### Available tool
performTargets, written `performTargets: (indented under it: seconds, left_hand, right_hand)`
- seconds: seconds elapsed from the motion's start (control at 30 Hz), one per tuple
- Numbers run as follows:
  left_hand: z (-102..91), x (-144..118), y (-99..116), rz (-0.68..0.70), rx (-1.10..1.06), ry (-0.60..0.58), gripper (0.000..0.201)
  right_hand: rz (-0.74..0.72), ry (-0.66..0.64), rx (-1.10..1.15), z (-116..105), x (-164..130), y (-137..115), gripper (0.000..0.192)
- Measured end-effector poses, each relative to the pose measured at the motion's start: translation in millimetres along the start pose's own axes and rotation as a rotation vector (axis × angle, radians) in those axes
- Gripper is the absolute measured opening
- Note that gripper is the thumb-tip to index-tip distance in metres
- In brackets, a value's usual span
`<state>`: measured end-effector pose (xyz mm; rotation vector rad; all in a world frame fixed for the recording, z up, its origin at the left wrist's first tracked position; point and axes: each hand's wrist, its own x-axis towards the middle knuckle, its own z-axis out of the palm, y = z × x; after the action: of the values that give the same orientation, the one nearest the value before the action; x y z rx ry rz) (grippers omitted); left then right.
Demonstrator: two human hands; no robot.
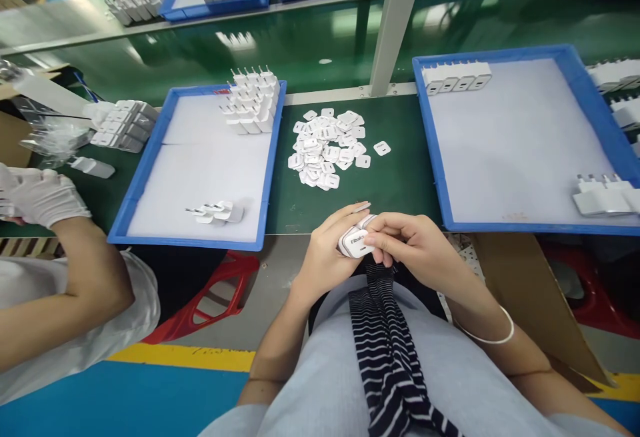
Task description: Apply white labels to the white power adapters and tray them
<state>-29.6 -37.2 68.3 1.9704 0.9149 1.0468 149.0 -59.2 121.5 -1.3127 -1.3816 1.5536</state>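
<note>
Hands meet over my lap, just below the worktop (400,184) edge — my left hand (327,254) and right hand (410,244) both have fingers clamped on one white charger (354,242). Small white caps (327,147) lie heaped between two blue trays (145,170) — well apart from it.

Bare mat (400,177) beside plate pile (327,147)

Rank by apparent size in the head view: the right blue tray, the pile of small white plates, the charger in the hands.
1. Right blue tray
2. Pile of small white plates
3. Charger, smallest though nearest the camera.
</note>
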Motion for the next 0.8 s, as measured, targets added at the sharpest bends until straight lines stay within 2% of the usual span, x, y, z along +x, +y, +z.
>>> performTargets:
  seconds: [0.23, 0.5, 0.8]
  left_hand:
    - [0.8, -0.4, -2.0, -0.004, -0.017, -0.007, 0.041]
    - [1.7, 0.7, -0.2, -0.002, -0.004, -0.011, 0.041]
    - [3.1, -0.6, -1.4, -0.002, 0.012, -0.005, 0.038]
  right_hand:
    - [0.019, -0.035, 0.086, -3.0, 1.5, -1.8, 0.032]
    - [0.023, -0.043, 0.040, -2.9, 1.1, 0.4, 0.032]
    - [0.009, 0.024, -0.066, 1.1, 0.5, 5.4, 0.025]
